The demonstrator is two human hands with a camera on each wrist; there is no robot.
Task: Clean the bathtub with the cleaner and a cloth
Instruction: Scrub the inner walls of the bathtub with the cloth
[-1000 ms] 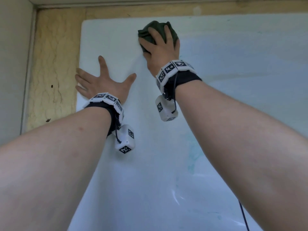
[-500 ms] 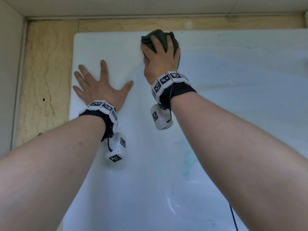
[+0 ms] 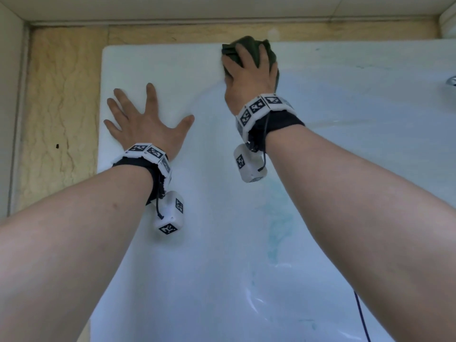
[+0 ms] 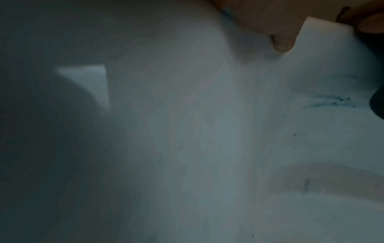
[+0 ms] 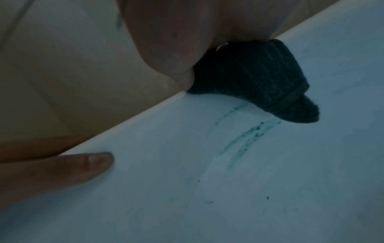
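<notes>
The white bathtub (image 3: 172, 60) fills the head view. My right hand (image 3: 249, 72) grips a bunched dark green cloth (image 3: 251, 49) and presses it on the tub's far rim. In the right wrist view the cloth (image 5: 259, 78) sits on the rim's edge, with blue cleaner streaks (image 5: 243, 139) trailing below it. A pale blue cleaner smear (image 3: 278, 218) runs down the tub's inner wall. My left hand (image 3: 145, 124) lies flat with fingers spread on the tub's near-left corner, holding nothing. Its thumb (image 4: 282, 41) shows in the dark left wrist view.
A beige marbled ledge (image 3: 61, 107) borders the tub on the left and along the back. A chrome fitting (image 3: 451, 81) pokes in at the right edge. A thin dark cable (image 3: 361, 317) hangs by my right forearm.
My right hand has slid the cloth a little to the right along the far rim. The left hand stays flat in about the same spot.
</notes>
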